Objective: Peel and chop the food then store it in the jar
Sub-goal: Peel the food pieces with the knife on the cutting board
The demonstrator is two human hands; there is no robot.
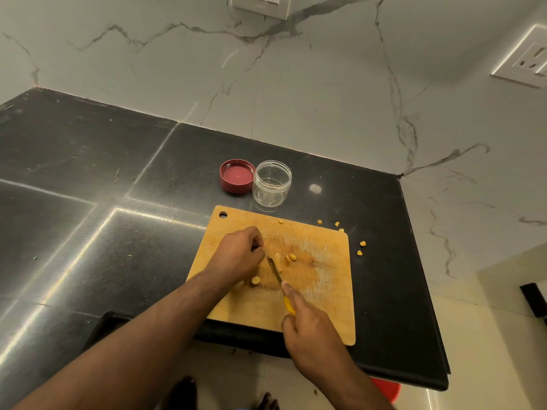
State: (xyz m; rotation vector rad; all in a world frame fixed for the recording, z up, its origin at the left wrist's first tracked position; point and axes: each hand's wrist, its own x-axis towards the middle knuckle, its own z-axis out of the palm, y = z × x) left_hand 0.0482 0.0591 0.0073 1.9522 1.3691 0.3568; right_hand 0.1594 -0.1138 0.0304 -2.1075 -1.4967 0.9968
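Observation:
A wooden cutting board (322, 309) lies on the black counter. My left hand (236, 255) rests curled on the board, its fingertips holding a small piece of food against the blade; that piece is mostly hidden. My right hand (310, 327) grips a yellow-handled knife (276, 272), forefinger along its back, blade pointing up-left to my left fingers. Small yellow food chunks (291, 257) lie beside the blade, one chunk (255, 280) sits below my left hand. A clear open jar (271, 184) stands beyond the board with its red lid (237, 176) upside down to its left.
Loose yellow bits (361, 248) are scattered on the black counter (118, 232) right of the board. The counter's right edge drops off near the marble wall (325, 84). A red object (387, 387) shows on the floor below the counter's front edge.

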